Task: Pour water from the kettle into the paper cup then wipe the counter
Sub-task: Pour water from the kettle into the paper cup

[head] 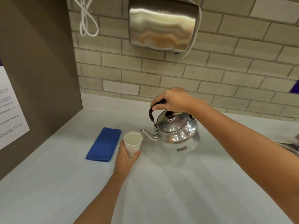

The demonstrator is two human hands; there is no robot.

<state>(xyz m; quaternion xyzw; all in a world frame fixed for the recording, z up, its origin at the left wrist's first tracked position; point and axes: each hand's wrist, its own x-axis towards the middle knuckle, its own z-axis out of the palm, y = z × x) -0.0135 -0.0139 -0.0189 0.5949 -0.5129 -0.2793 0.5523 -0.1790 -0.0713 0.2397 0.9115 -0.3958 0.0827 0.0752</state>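
A shiny steel kettle (176, 131) with a black handle hangs just above the pale counter (161, 183), tilted a little to the left. My right hand (173, 100) is shut on its handle from above. The spout tip sits right beside the rim of a white paper cup (133, 143). My left hand (126, 157) grips the cup from below and behind. I see no stream of water from the spout. A folded blue cloth (104, 144) lies flat on the counter just left of the cup.
A steel hand dryer (163, 25) hangs on the brick wall above the kettle, with a white cord (86, 18) looped to its left. A brown side panel with a printed notice (9, 109) closes the left. A sink rim (289, 148) shows at the right edge.
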